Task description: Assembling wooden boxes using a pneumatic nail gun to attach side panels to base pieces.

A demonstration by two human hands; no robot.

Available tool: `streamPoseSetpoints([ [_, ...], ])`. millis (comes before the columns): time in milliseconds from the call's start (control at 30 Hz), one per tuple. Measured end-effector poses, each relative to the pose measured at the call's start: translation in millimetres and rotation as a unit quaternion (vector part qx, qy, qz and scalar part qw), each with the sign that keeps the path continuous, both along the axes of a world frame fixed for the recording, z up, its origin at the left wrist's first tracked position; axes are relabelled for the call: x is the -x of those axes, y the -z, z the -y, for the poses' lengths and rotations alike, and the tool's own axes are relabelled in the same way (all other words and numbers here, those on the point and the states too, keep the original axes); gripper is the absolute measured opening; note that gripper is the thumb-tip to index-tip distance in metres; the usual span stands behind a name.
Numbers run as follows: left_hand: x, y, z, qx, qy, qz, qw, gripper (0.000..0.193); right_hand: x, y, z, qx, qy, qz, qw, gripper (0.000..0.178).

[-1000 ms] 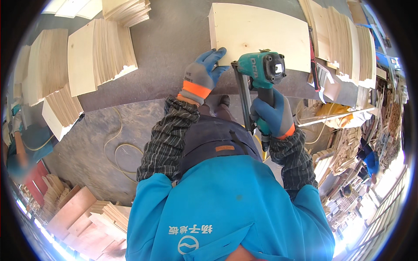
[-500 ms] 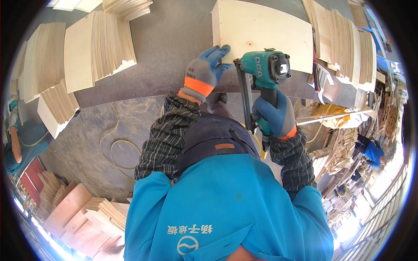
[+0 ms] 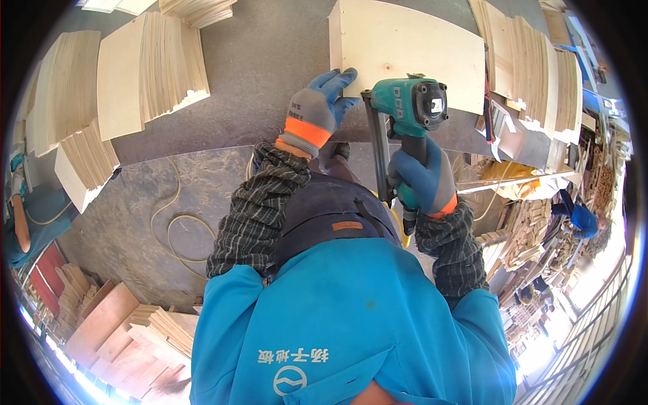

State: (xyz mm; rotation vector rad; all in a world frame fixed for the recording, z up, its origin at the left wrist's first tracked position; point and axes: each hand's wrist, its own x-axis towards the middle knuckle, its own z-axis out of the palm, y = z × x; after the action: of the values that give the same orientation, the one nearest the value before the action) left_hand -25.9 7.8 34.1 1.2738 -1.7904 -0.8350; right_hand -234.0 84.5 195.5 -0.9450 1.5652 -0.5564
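Note:
A pale plywood box [image 3: 412, 50] lies on the dark work table, its flat top and narrow left side showing. My left hand [image 3: 316, 104], in a grey and blue glove with an orange cuff, grips the box's near left corner, fingers and thumb on either side of it. In the matching glove, my right hand [image 3: 425, 172] is wrapped round the handle of a teal nail gun [image 3: 405, 108]. The nail gun's head is over the box's near edge, its nose by the left hand. Whether the nose touches the wood I cannot tell.
Stacks of plywood panels [image 3: 121, 81] stand on the table at the left, and more panels [image 3: 520, 67] at the right. A yellowish hose [image 3: 177, 223] coils on the floor. Co-workers show at the far left [image 3: 37, 226] and far right [image 3: 584, 221]. Wood piles [image 3: 121, 331] lie at lower left.
My hands, the nail gun and the box stay almost in place; the nail gun's head has shifted very slightly left. The co-worker at the far right has moved a little.

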Motion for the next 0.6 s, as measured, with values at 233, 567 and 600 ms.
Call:
streamPoseSetpoints([
  [233, 2, 1, 0, -0.045, -0.007, -0.039, 0.998, 0.051, 11, -12, -8, -0.017, 0.041, 0.022, 0.999, 0.038],
  [567, 4, 9, -1, -0.012, -0.027, -0.029, 0.999, 0.051, 34, -19, -12, -0.008, 0.098, -0.024, 0.995, 0.020],
  [600, 3, 9, 0, -0.012, -0.025, -0.029, 0.999, 0.051, 35, -18, -11, -0.005, 0.100, -0.025, 0.995, 0.021],
])
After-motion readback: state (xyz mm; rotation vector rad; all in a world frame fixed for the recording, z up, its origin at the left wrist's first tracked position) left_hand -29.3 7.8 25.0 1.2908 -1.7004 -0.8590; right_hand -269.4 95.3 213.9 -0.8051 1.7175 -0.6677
